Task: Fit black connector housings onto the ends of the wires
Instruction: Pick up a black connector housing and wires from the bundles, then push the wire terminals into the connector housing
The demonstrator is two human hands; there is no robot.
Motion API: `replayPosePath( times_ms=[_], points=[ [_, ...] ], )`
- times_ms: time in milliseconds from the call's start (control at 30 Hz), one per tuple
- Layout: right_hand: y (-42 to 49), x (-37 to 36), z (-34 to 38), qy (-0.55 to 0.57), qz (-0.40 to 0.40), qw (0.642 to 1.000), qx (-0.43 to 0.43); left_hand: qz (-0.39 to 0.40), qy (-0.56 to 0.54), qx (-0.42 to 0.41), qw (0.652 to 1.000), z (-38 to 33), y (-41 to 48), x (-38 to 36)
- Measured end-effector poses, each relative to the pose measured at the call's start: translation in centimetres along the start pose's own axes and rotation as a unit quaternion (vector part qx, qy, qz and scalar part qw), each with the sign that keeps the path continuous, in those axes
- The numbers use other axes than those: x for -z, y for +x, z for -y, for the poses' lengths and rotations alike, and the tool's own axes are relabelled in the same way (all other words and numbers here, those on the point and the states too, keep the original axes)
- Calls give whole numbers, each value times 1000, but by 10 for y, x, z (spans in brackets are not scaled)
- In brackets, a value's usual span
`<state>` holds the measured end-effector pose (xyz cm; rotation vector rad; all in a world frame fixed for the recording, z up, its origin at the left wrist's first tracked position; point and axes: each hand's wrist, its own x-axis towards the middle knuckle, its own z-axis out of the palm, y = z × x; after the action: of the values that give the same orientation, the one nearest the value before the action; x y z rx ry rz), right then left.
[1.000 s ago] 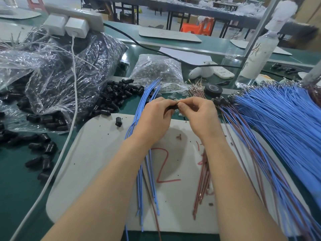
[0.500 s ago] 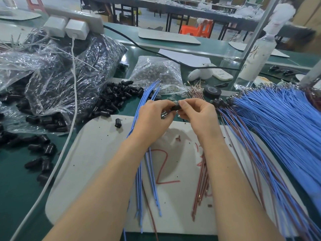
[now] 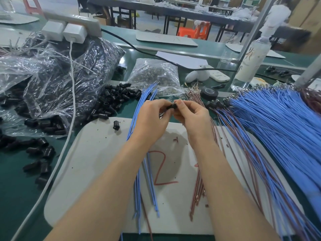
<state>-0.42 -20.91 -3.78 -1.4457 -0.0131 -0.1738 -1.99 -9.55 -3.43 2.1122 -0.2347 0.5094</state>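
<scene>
My left hand [image 3: 150,117] and my right hand [image 3: 192,117] meet above the far edge of the white mat [image 3: 97,162]. Together their fingertips pinch one small black connector housing [image 3: 172,107]. Thin wire ends at the housing are mostly hidden by my fingers. A few loose blue wires [image 3: 147,173] run from under my left hand down the mat. Brown wires [image 3: 198,190] lie under my right forearm. A pile of loose black housings [image 3: 112,101] sits left of my hands, and a single housing [image 3: 116,125] lies on the mat.
A large fan of blue and brown wires [image 3: 271,129] covers the right side. Plastic bags of black parts [image 3: 57,80] fill the left, with a white cable [image 3: 73,94] across them. A bag of small metal parts [image 3: 154,75], a tape roll [image 3: 209,93] and a bottle [image 3: 251,60] stand behind.
Both hands stayed together at the same spot; the fingers shifted slightly and the black housing now shows more plainly between the fingertips.
</scene>
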Motion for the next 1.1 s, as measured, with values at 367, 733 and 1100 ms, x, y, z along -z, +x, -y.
replayPosePath(
  times_ms=[367,733,1100],
  points=[
    [-17,-4,45,193,240,938,-159,-108,-119,11,987,-53,34,30],
    [-61,122,138,-201,57,978,3,-189,-397,97,893,-143,93,-26],
    [-39,160,26,-578,-117,795,-141,191,-21,118,974,-91,23,-167]
  ],
)
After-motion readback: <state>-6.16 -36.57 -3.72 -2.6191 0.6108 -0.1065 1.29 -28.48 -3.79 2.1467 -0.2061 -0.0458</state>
